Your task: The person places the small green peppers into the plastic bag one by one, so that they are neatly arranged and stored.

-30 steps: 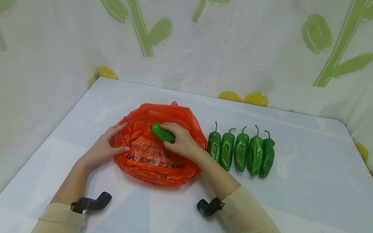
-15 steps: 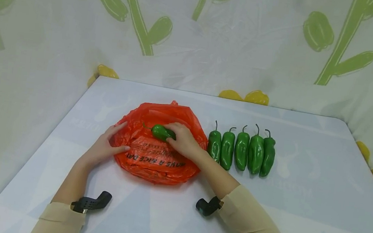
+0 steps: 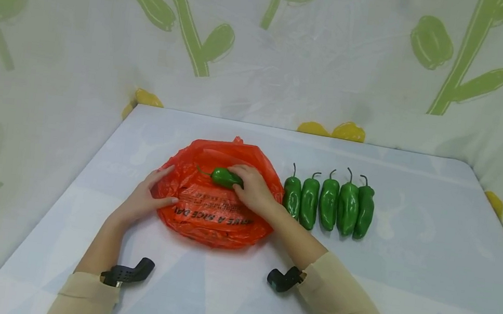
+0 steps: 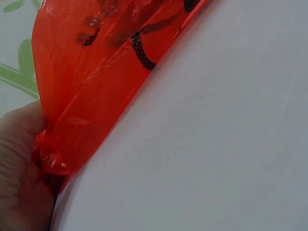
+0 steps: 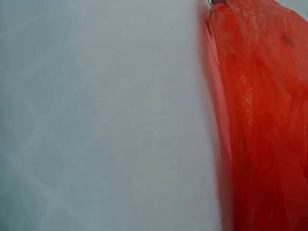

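Observation:
A green pepper [image 3: 224,177] with a thin stem pointing left lies over the red plastic bag [image 3: 209,233]. My right hand [image 3: 254,193] pinches its right end between thumb and fingers; that end is partly hidden by the fingers. At the bag's left edge rests my left hand [image 3: 146,197], its thumb and index finger extended and spread over the plastic. The left wrist view has part of that hand [image 4: 21,163] beside a crumpled corner of the bag [image 4: 91,106]. In the right wrist view only the bag's side [image 5: 264,115] shows, with neither hand nor pepper.
Several more green peppers [image 3: 328,204] stand in a row just right of the bag, stems toward the far edge. The right forearm passes close in front of the leftmost one. A pale table [image 3: 417,261] bears everything, with a leaf-patterned curtain [image 3: 337,73] behind it.
The pepper, held in my right hand, has shifted slightly right over the bag and lies a little more level. My left hand has stayed at the bag's left edge.

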Action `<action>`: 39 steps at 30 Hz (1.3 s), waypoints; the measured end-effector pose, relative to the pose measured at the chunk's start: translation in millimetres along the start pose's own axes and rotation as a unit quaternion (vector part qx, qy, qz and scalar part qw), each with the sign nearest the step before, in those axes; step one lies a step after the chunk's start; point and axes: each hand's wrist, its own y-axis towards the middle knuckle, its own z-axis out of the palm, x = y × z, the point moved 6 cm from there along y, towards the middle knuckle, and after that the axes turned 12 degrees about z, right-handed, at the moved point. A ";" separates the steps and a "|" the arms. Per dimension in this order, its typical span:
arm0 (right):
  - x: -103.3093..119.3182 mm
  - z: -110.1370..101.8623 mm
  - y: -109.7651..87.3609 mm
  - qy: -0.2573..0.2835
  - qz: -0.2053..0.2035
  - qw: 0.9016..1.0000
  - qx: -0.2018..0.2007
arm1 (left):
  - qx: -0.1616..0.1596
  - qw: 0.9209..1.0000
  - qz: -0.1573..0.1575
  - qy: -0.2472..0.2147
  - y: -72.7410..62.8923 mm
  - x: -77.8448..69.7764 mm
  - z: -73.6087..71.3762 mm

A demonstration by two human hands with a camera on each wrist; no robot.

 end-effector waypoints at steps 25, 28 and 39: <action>5.2 -19.2 -21.6 0.059 -0.084 0.993 -0.066 | -0.001 1.000 0.002 -0.004 -1.0 -3.3 0.6; 7.2 -19.8 -26.1 0.060 -0.086 0.993 -0.058 | -0.002 1.000 0.004 -0.001 -1.2 -3.5 0.6; 9.4 -28.3 -40.3 0.061 -0.092 0.991 -0.075 | -0.001 1.000 0.004 0.000 -1.1 -2.6 0.6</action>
